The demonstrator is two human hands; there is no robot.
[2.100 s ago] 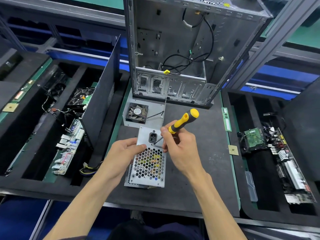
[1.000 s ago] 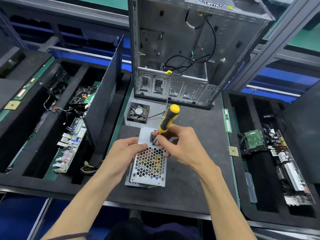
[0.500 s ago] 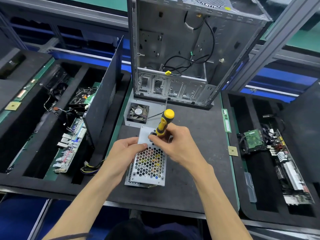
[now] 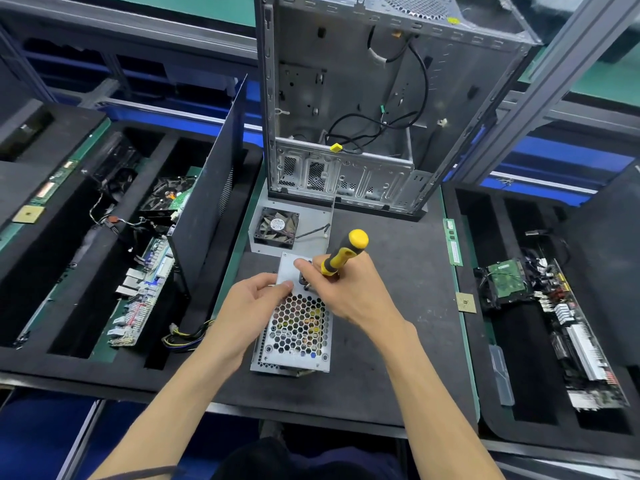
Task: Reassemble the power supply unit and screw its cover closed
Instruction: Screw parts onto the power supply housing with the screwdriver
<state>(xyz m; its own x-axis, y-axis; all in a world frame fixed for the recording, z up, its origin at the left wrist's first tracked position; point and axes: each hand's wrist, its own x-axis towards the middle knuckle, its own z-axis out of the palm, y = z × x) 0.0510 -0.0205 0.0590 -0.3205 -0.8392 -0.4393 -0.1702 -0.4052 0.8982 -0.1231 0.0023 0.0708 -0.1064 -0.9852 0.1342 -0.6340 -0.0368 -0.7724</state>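
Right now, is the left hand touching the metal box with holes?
Touching. The head view shows the left hand with fingertips pressed on the metal box.

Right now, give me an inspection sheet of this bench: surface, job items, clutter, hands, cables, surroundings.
Surface: dark mat, scuffed, bare to the right of the work.
Job's things: power supply unit lies flat, honeycomb grille up; yellow screwdriver stands over its far end.
Clutter: loose fan on a metal plate behind the unit; green memory stick at the mat's right edge.
Grips: left hand steadies the unit's left side; right hand is closed on the screwdriver.
Cables: black leads hang inside the open case; yellow-black bundle left of the unit.
Surroundings: open computer case upright behind; foam trays of boards on both sides.
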